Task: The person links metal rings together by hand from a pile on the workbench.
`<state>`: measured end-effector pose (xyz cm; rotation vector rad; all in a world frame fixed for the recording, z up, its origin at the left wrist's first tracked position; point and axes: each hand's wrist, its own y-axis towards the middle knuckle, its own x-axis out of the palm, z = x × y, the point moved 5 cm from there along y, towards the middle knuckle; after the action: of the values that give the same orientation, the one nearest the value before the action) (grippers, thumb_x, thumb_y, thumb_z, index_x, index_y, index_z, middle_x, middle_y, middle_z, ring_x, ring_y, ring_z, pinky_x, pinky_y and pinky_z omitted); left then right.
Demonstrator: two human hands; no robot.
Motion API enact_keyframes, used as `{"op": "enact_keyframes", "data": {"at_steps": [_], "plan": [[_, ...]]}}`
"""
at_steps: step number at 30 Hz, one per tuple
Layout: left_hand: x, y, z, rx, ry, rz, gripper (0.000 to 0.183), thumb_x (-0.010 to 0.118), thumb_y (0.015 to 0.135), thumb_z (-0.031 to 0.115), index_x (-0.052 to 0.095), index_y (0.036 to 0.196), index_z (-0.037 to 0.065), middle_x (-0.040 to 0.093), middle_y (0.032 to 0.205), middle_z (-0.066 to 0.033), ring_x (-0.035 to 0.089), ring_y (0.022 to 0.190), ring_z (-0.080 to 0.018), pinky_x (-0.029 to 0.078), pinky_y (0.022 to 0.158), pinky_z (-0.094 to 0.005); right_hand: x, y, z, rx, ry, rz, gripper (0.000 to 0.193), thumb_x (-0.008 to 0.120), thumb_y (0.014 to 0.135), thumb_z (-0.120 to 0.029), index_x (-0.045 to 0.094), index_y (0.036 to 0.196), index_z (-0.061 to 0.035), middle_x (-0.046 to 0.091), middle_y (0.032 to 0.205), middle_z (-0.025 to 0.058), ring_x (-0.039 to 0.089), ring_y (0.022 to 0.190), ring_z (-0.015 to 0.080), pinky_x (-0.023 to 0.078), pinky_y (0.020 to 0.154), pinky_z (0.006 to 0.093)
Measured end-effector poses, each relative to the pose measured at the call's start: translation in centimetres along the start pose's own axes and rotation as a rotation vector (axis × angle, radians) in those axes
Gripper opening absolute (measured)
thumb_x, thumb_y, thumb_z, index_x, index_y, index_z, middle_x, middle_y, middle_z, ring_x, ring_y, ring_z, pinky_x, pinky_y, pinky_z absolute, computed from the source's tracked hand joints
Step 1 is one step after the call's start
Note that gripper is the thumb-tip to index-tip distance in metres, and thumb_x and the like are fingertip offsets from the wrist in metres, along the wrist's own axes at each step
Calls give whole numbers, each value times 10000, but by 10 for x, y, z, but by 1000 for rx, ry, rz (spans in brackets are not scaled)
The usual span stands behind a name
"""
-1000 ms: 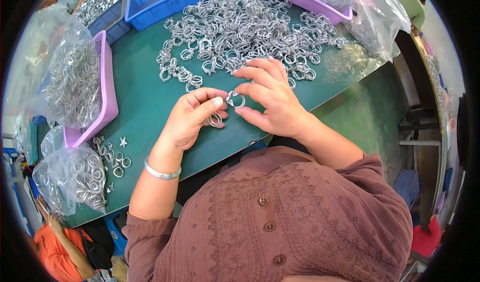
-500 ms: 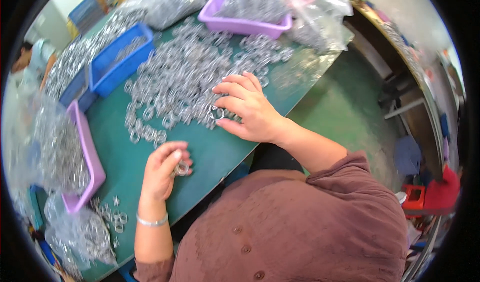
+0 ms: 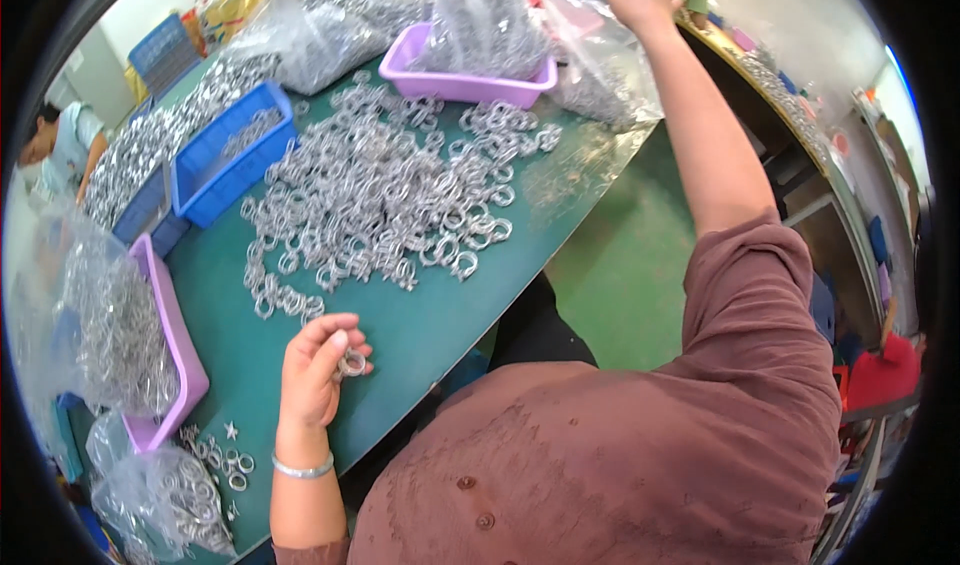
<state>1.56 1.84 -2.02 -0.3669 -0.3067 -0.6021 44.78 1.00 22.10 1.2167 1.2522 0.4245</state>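
My left hand (image 3: 316, 370) is closed around a few silvery metal rings (image 3: 352, 364), held low over the green table. The thumb lies on top, and part of the bunch is hidden in the palm. My right hand (image 3: 640, 0) reaches far out to the top edge of the picture. Its thumb and fingers are spread above clear plastic bags (image 3: 605, 75), and I see nothing in them. A broad pile of similar metal rings (image 3: 370, 190) covers the middle of the table, beyond my left hand.
A purple basin (image 3: 470, 87) holding a bagged load stands at the back. Blue bins (image 3: 215, 190) and another purple basin (image 3: 180, 350) line the left. Loose rings and a small star (image 3: 231, 431) lie by a bag (image 3: 175, 485). A person (image 3: 70, 150) sits at far left.
My right hand has left the near right side of the ring pile and stretched away toward the far bags. The left hand keeps its rings, almost in place. The view has shifted slightly.
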Motion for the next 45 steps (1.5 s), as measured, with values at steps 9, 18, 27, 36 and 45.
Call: {"op": "enact_keyframes", "data": {"at_steps": [9, 18, 27, 36, 45], "plan": [[-3, 6, 0, 30, 29, -34, 195, 515, 865, 128, 558, 1010, 5, 612, 841, -63, 609, 727, -158, 523, 609, -295, 18, -186, -103, -592, 641, -358, 171, 653, 682, -167, 613, 827, -85, 576, 936, 70, 507, 942, 270, 366, 833, 407], [4, 4, 1, 23, 32, -47, 210, 524, 863, 132, 560, 1025, 2, 618, 840, -67, 618, 722, -156, 530, 610, -291, 3, -250, -146, -518, 616, -495, 136, 667, 660, -167, 618, 755, -83, 539, 901, 26, 466, 914, 228, 309, 845, 384], [5, 3, 1, 14, 43, -56, 213, 533, 858, 127, 557, 1029, 2, 621, 835, -65, 620, 716, -146, 528, 603, -276, 4, -237, -139, -263, 1004, -571, 106, 647, 716, -55, 620, 816, -32, 599, 867, 63, 546, 817, 187, 425, 736, 297], [4, 2, -2, -12, 63, -54, 320, 508, 885, 260, 565, 1050, -8, 616, 833, -63, 605, 714, -145, 511, 618, -279, 5, -267, -169, 275, 1557, -1110, 100, 618, 791, -39, 610, 878, 9, 556, 862, 17, 498, 746, 56, 406, 642, 198], [7, 1, -4, -6, -26, -172, 290, 508, 895, 270, 585, 1019, 19, 595, 812, -53, 586, 701, -123, 508, 608, -252, -14, -277, -197, -161, 1556, -909, 146, 656, 748, -39, 639, 892, -41, 579, 826, 40, 539, 715, 119, 435, 629, 233]]}}
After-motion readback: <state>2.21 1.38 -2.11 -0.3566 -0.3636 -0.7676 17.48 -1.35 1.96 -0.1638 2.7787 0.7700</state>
